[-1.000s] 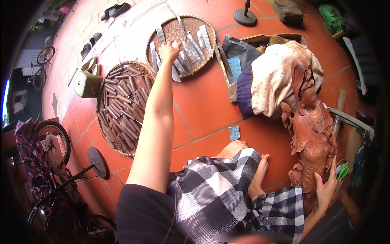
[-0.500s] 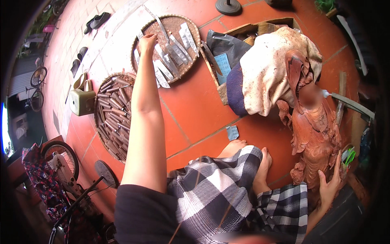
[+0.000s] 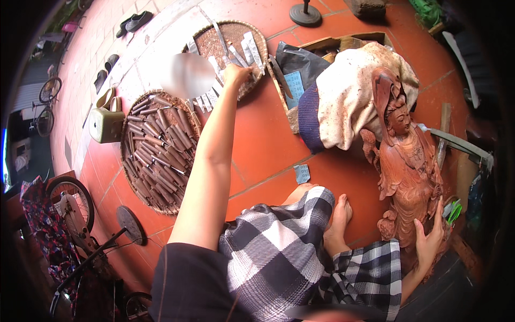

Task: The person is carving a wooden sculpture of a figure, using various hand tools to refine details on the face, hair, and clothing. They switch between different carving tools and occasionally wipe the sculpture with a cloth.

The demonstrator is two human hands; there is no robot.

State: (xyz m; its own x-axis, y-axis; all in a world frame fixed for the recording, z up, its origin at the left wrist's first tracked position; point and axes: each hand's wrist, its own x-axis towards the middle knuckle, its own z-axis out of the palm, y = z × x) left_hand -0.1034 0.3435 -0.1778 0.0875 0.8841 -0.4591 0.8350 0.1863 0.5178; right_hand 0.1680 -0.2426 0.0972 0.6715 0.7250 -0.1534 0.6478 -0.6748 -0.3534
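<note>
My left arm reaches forward to a round woven tray (image 3: 262, 35) holding several grey-white flat strips (image 3: 249, 48) and longer thin ones. My left hand (image 3: 237, 74) is low over the tray's near side, fingers curled in among the strips; what they hold is hidden. At my right side, a reddish carved wooden statue (image 3: 410, 177) of a robed figure leans upright. My right hand (image 3: 431, 236) rests along its lower side, fingers stretched out and thumb apart. A blurred patch hides the tray's left edge.
Left of my arm stands a second woven tray (image 3: 124, 155) heaped with brown-handled tools (image 3: 161, 150). Ahead right, a stained white cloth (image 3: 348, 91) covers part of a box (image 3: 370, 37). A small blue-grey sandpaper piece (image 3: 302, 173) lies near my feet; a green stool (image 3: 104, 124) is far left.
My left hand has moved right and toward me, from the tray's left side to its near-right side. My right hand stays against the statue. The view has shifted slightly.
</note>
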